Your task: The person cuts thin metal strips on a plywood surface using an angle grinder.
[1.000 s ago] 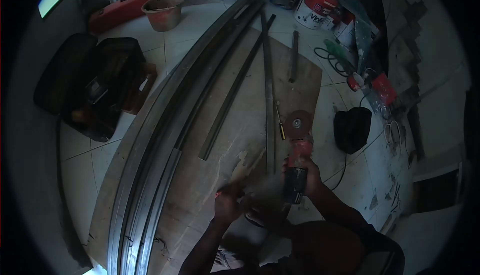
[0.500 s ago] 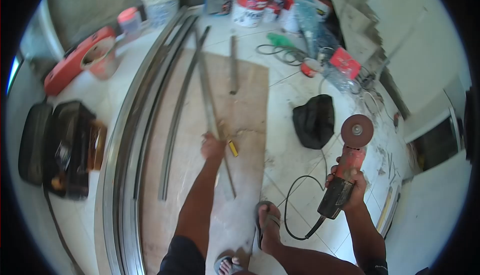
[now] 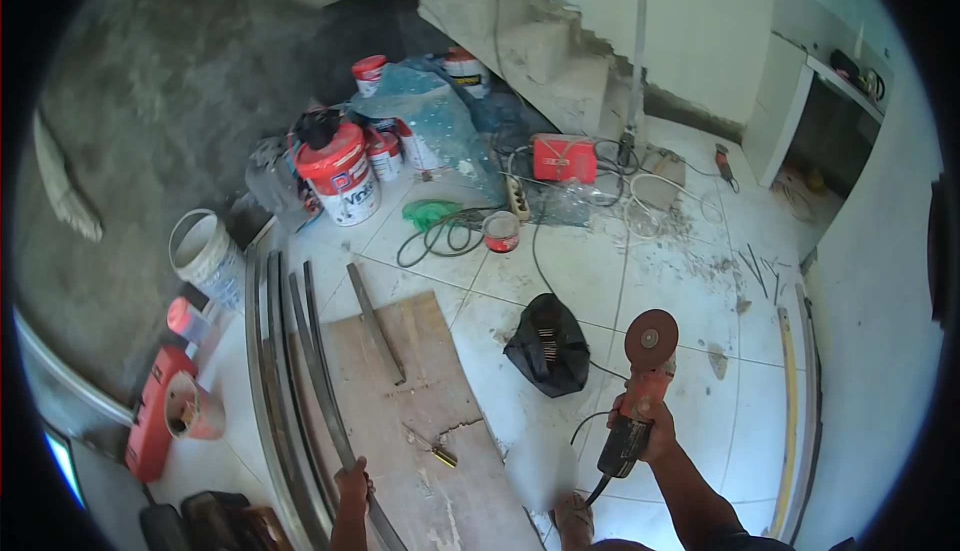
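My right hand [image 3: 656, 435] is wrapped round the body of an angle grinder [image 3: 632, 431], its brown disc [image 3: 651, 339] pointing up and away from me. The cord trails from its lower end. My left hand [image 3: 352, 483] closes on a long thin metal bar [image 3: 325, 401], which slants over the left part of a plywood sheet [image 3: 420, 336]. A yellow-handled screwdriver [image 3: 443, 456] lies on the sheet, right of my left hand. Farther up, a short metal tube [image 3: 374, 323] rests partly on the plywood.
Long metal profiles [image 3: 275, 391] lie along the left. A black bag [image 3: 548, 347] sits on the tiles left of the grinder. Behind are paint buckets [image 3: 340, 176], a red machine [image 3: 563, 159], coiled cable [image 3: 440, 241] and concrete stairs [image 3: 530, 41]. A yellow strip [image 3: 787, 421] lies along the right wall.
The view has swung up and to the right. My left hand has brought its bar leftward, beside the long profiles. My right hand still holds the grinder.
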### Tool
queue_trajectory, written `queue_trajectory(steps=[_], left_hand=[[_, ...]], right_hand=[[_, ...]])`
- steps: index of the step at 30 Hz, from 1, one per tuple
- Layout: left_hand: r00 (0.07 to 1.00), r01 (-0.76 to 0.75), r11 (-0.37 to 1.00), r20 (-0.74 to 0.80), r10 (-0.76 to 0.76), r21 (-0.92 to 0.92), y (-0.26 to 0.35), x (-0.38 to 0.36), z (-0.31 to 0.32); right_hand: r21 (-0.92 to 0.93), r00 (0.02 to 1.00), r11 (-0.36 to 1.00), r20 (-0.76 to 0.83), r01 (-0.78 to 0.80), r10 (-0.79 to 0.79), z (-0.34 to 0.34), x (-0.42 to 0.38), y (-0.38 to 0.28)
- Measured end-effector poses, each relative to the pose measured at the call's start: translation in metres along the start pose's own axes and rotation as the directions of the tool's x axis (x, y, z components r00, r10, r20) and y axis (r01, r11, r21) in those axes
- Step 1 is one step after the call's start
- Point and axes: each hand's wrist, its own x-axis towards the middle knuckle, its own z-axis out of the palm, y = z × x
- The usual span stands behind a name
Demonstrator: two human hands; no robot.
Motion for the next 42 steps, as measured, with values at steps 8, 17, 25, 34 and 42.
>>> queue_trajectory(steps=[8, 17, 25, 34, 42], left_hand=[[0.977, 0.212, 0.921, -0.083, -0.196, 0.325, 0.128, -0.224, -0.014], [0.966, -0.235, 0.966, 0.133, 0.221, 0.108, 0.343, -0.353, 0.067], [0.705, -0.403, 0.915, 0.633, 0.32, -0.014, 0.652, -0.367, 0.28], [0.555, -0.777, 0.629, 0.463, 0.691, -0.007, 0.789, -0.303, 0.461], [0.46, -0.519, 0.848, 0.801, 0.383, -0.108, 0.915, -0.329, 0.616]], right_hand=[[-0.307, 0.937, 0.952, -0.332, -0.001, -0.106, 0.095, -0.083, -0.233], [-0.459, 0.786, 0.888, -0.558, -0.025, -0.266, 0.176, -0.077, -0.398], [-0.241, 0.748, 0.95, -0.588, 0.198, -0.306, 0.234, 0.032, -0.431], [-0.4, 0.635, 0.864, -0.59, 0.306, -0.498, 0.265, 0.104, -0.475], [-0.429, 0.51, 0.861, -0.694, 0.273, -0.508, 0.259, 0.151, -0.477]])
